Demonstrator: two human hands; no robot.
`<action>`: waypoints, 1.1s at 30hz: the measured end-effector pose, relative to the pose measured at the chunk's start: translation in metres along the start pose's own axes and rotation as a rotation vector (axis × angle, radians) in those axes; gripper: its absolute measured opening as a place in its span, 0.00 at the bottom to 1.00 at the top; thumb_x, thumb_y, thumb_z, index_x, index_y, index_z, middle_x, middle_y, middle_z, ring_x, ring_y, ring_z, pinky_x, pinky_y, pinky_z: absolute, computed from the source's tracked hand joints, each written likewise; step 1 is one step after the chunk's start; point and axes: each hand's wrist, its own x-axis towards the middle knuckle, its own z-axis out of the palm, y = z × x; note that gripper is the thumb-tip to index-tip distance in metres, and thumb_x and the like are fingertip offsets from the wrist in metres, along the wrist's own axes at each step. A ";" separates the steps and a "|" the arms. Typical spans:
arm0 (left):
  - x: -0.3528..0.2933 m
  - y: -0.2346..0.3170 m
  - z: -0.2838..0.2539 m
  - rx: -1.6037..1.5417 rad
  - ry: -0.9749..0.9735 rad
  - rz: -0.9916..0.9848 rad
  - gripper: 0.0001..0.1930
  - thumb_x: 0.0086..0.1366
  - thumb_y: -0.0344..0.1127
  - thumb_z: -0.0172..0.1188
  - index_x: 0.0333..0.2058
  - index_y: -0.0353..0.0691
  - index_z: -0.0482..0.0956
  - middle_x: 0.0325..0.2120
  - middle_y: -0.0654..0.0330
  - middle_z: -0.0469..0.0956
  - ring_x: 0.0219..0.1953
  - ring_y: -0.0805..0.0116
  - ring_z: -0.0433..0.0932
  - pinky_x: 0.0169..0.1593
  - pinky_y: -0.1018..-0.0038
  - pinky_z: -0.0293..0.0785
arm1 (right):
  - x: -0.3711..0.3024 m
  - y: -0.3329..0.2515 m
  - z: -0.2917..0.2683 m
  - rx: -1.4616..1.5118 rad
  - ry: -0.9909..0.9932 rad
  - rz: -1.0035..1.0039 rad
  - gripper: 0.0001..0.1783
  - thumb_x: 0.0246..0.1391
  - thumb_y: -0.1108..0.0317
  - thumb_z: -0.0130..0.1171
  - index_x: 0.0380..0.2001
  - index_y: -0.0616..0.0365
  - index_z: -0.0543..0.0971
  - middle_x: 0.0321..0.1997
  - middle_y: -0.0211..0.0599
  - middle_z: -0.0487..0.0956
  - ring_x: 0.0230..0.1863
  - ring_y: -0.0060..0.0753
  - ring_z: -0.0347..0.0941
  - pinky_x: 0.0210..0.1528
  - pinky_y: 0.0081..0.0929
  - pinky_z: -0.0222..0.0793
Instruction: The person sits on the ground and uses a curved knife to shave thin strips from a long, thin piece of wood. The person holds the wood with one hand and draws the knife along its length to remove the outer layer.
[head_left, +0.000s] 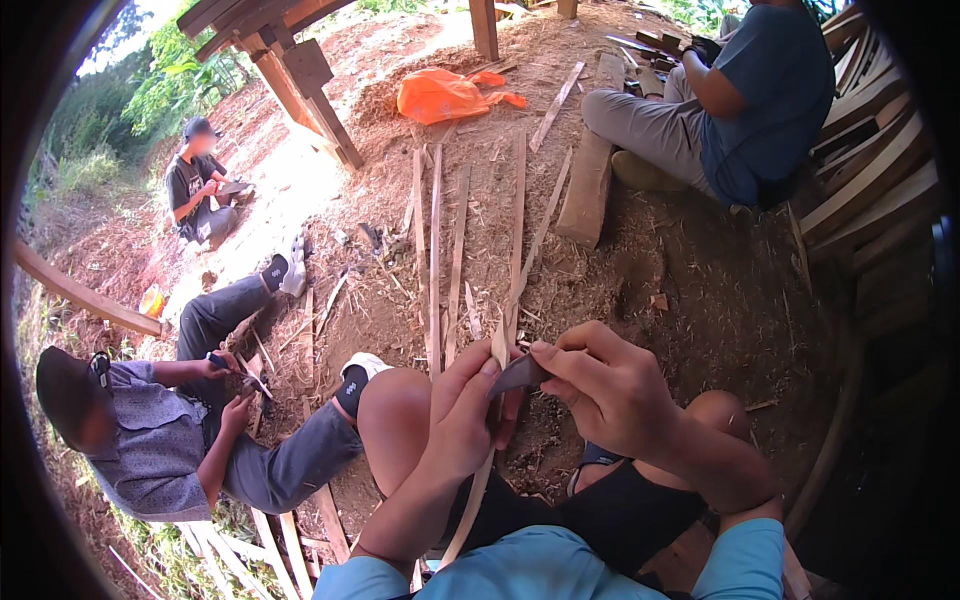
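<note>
My left hand (463, 408) is closed round a pale, thin wooden strip (470, 520). The strip's narrow tip sticks up above the thumb, and its lower length curves down over my lap. My right hand (615, 390) pinches a dark grey flat piece (517, 375) between thumb and fingers. Its other end lies against the left thumb, close beside the strip. Whether it is a blade or an abrasive sheet I cannot tell. Both hands are nearly together above my knees.
Several long wooden strips (436, 250) lie on the dirt ahead. An orange plastic bag (440, 95) and a thick wooden beam (588, 195) are farther off. One person sits close on the left (160, 430), another at the far left, a third at the upper right (765, 100). Stacked planks (870, 180) line the right.
</note>
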 end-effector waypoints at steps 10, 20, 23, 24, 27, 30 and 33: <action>-0.001 0.000 0.010 -0.026 -0.015 0.065 0.16 0.70 0.41 0.41 0.45 0.35 0.69 0.18 0.62 0.69 0.14 0.78 0.64 0.16 0.84 0.59 | 0.000 0.003 -0.011 -0.244 0.068 -0.050 0.18 0.47 0.71 0.60 0.45 0.53 0.77 0.34 0.35 0.73 0.32 0.37 0.75 0.29 0.31 0.71; 0.005 -0.003 0.010 0.036 -0.115 -0.091 0.14 0.70 0.39 0.40 0.40 0.36 0.71 0.17 0.64 0.68 0.13 0.80 0.64 0.16 0.84 0.60 | 0.008 0.007 -0.028 -0.073 0.279 -0.042 0.14 0.52 0.71 0.59 0.44 0.59 0.77 0.33 0.39 0.74 0.30 0.41 0.75 0.29 0.32 0.72; 0.000 -0.001 0.004 -0.028 -0.002 -0.046 0.15 0.69 0.41 0.41 0.41 0.37 0.71 0.17 0.64 0.68 0.11 0.80 0.62 0.14 0.84 0.58 | 0.000 -0.004 -0.017 -0.006 0.104 -0.031 0.15 0.50 0.70 0.60 0.44 0.57 0.78 0.33 0.37 0.74 0.29 0.37 0.76 0.27 0.30 0.72; 0.000 -0.001 0.002 -0.007 -0.029 -0.041 0.15 0.69 0.43 0.42 0.41 0.37 0.70 0.16 0.63 0.68 0.10 0.79 0.62 0.13 0.84 0.57 | -0.002 -0.001 -0.012 -0.001 0.072 -0.023 0.16 0.50 0.70 0.61 0.44 0.56 0.78 0.32 0.36 0.74 0.28 0.36 0.76 0.26 0.29 0.72; 0.002 -0.007 0.003 0.002 0.007 0.013 0.15 0.68 0.43 0.42 0.41 0.38 0.70 0.16 0.62 0.68 0.10 0.78 0.63 0.13 0.85 0.57 | -0.008 -0.001 -0.007 0.026 -0.011 -0.012 0.17 0.47 0.71 0.63 0.44 0.56 0.78 0.32 0.36 0.74 0.28 0.36 0.75 0.27 0.29 0.72; 0.001 -0.001 0.011 -0.042 0.075 -0.048 0.13 0.64 0.42 0.46 0.37 0.38 0.70 0.16 0.63 0.66 0.13 0.79 0.63 0.11 0.85 0.53 | -0.007 -0.002 -0.007 0.046 -0.039 -0.038 0.18 0.46 0.74 0.65 0.43 0.60 0.78 0.33 0.40 0.75 0.27 0.37 0.76 0.27 0.29 0.72; 0.000 -0.002 0.010 -0.032 0.074 -0.038 0.14 0.68 0.42 0.42 0.40 0.39 0.71 0.16 0.62 0.69 0.11 0.79 0.63 0.13 0.84 0.57 | -0.009 0.000 -0.005 0.039 -0.010 -0.044 0.18 0.46 0.72 0.64 0.44 0.58 0.78 0.32 0.38 0.74 0.28 0.37 0.76 0.27 0.29 0.72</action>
